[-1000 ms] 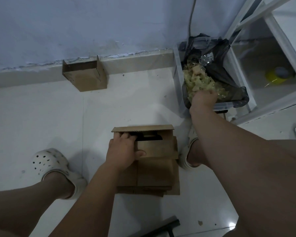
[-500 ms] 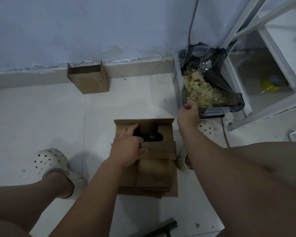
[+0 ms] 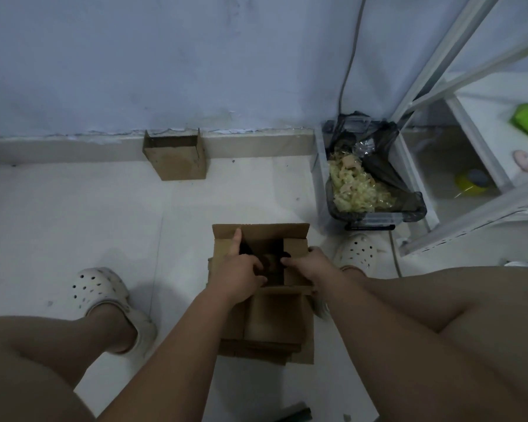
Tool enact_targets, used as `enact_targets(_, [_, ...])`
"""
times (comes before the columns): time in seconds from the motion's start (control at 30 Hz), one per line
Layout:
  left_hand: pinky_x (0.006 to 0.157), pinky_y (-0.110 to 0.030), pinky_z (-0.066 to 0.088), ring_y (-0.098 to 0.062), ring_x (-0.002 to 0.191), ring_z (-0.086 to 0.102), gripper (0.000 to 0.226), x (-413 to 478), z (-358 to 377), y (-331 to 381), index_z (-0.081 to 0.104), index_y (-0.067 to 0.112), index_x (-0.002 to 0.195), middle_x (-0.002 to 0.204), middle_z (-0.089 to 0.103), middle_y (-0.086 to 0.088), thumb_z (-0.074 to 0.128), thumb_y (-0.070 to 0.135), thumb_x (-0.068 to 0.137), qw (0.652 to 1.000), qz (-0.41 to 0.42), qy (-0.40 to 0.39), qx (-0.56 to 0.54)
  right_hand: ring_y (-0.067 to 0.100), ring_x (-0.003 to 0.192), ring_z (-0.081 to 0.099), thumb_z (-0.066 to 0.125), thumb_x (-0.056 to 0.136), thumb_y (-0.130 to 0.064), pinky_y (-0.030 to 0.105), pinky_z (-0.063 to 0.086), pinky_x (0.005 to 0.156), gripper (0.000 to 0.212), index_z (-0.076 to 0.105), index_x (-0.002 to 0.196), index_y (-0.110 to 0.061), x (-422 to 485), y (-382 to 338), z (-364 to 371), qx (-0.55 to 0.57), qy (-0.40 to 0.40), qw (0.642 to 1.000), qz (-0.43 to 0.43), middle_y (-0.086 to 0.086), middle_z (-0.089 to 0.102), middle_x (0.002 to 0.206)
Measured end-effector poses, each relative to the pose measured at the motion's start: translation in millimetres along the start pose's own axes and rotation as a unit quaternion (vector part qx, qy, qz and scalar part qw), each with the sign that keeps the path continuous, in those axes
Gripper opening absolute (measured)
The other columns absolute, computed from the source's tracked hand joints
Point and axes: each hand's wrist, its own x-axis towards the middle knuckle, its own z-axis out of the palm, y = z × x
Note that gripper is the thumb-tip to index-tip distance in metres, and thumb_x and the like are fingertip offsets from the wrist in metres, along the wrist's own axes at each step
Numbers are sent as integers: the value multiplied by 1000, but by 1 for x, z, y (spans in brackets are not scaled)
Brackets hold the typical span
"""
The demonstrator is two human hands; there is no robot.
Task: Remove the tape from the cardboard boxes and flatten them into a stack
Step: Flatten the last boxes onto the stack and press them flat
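An open brown cardboard box (image 3: 293, 236) sits on a stack of flattened brown cardboard (image 3: 272, 324) on the white tiled floor (image 3: 73, 214), between the person's feet. The left hand (image 3: 238, 274) holds the box's left flap, with the index finger laid straight along it and the other fingers curled into the opening. The right hand (image 3: 310, 266) grips the right flap, its fingers hooked over the inner edge.

The box looks light and empty, with thin corrugated walls that are stiff across the panels but fold readily at the creases. It should collapse best if gripped at opposite corners or flaps and pushed slantwise. No tape shows on its top flaps; the bottom is hidden.

A second brown cardboard box (image 3: 177, 166) stands open against the wall. A clear plastic bin lined with a black bag (image 3: 375, 219) holds crumpled yellowish tape (image 3: 354, 190).
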Motion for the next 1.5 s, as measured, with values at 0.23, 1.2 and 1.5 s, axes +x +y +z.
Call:
enact_targets(0.23, [114, -52, 21, -43, 143, -3, 60, -3, 11, -20, 43, 43, 137, 155, -26, -7, 64, 24, 85, 993, -110, -41, 29, 27, 90, 58, 60, 82, -36, 26, 39, 59, 47, 53, 118, -6, 0, 12, 8, -140, 60, 988, 3, 14, 61, 112])
enact_targets(1.2, [98, -32, 41, -23, 119, 51, 43, -47, -65, -13, 43, 29, 140, 144, 37, -10, 46, 32, 98, 986, 57, 153, 31, 21, 73, 50, 41, 92, -9, 30, 38, 57, 21, 54, 107, -3, -80, -53, -41, 12, 140, 985, -100, 9, 54, 85])
enact_targets(1.5, [52, -17, 40, -10, 64, 54, 16, -55, -77, -5, 39, 24, 110, 88, 61, 6, 47, 15, 98, 917, 81, 373, -114, 27, 84, 59, 53, 92, -10, 36, 50, 71, 6, 57, 95, -13, -82, -43, -46, 419, 94, 903, -30, 11, 61, 93])
